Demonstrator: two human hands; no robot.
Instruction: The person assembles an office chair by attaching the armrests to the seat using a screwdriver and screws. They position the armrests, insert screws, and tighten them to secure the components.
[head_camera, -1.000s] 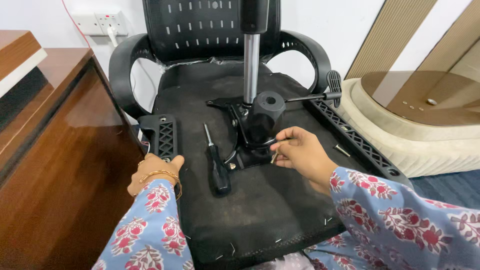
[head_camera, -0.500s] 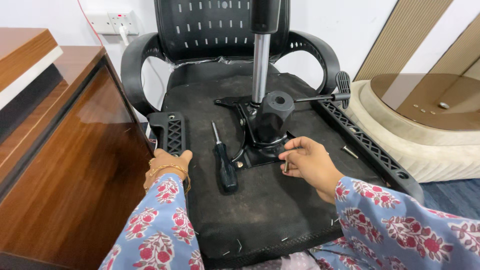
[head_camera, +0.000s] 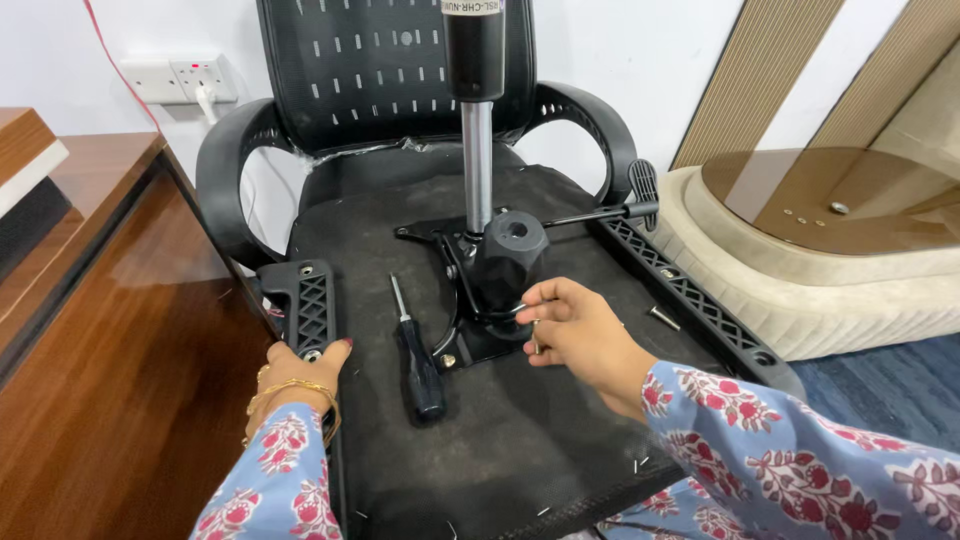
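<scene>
Right hand (head_camera: 575, 335) pinches a small bolt (head_camera: 537, 337) at the black metal seat plate (head_camera: 480, 330), should start it straight; left hand (head_camera: 300, 365) grips the black plastic armrest bracket (head_camera: 303, 310), steadying.

Upturned office chair seat (head_camera: 480, 440) served as the work surface: black fabric underside, dusty and scuffed, staples showing along its near edge. Black metal mechanism plate (head_camera: 480, 335) sat flat at its centre, with a chrome gas cylinder (head_camera: 477, 165) standing upright from it and a thin lever (head_camera: 600, 212) running off toward the right. A black-handled screwdriver (head_camera: 417, 360) lay on the fabric just left of the plate, tip pointing away. One loose bolt (head_camera: 663, 318) lay near the right armrest bracket (head_camera: 690, 295); the left armrest bracket (head_camera: 303, 310) lay along the opposite edge.
</scene>
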